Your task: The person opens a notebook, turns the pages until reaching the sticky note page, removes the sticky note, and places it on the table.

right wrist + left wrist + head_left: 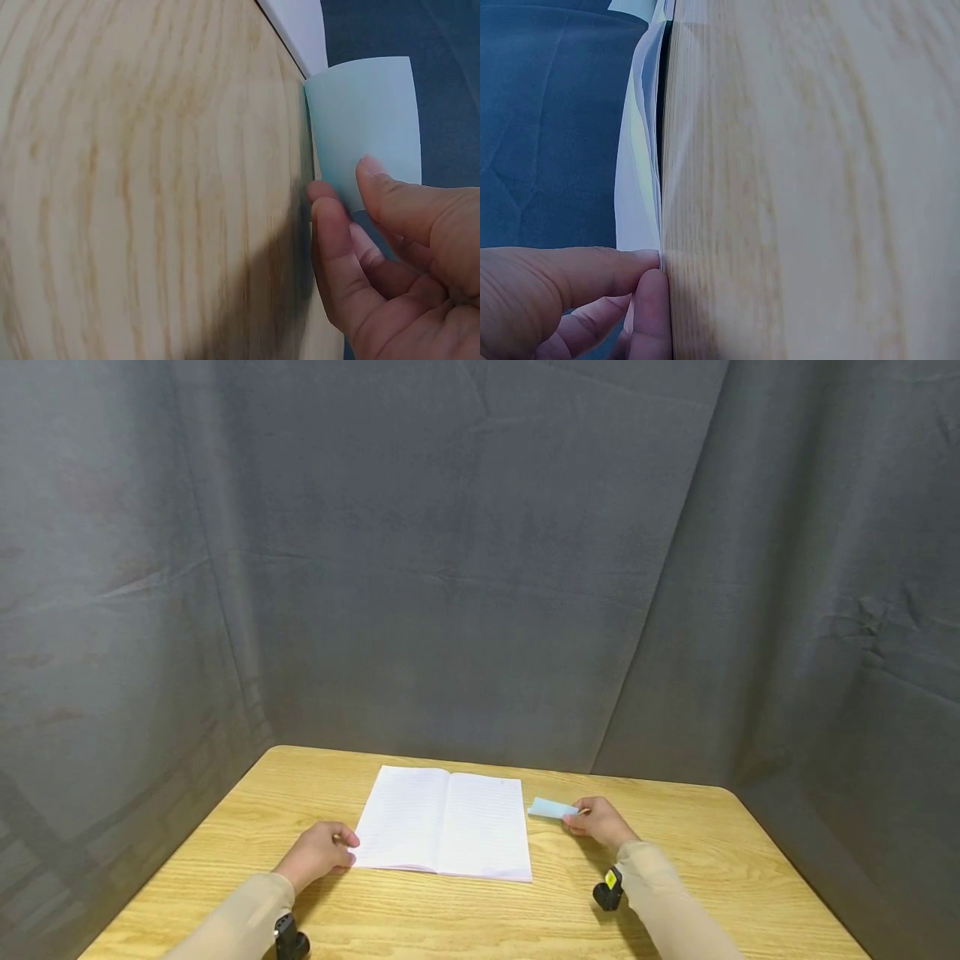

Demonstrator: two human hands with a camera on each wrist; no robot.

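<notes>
An open notebook (483, 827) with lined white pages lies on the wooden table. At its lower left corner my left hand (318, 853) pinches the edge between thumb and finger. The left wrist view shows the pages (636, 180) bowed slightly apart above those fingertips (651, 300). To the right of the notebook, my right hand (600, 822) holds a light blue sticky note (551, 808) by its right end. Seen from the right wrist, the note (367, 112) curves upward, with the thumb (390, 195) on its face and fingers behind it.
The wooden table (420, 914) has rounded far corners. Dark grey curtains (450, 568) hang behind it and along both sides. Each sleeved forearm wears a small black camera, one on the left wrist (288, 937) and one on the right (609, 892).
</notes>
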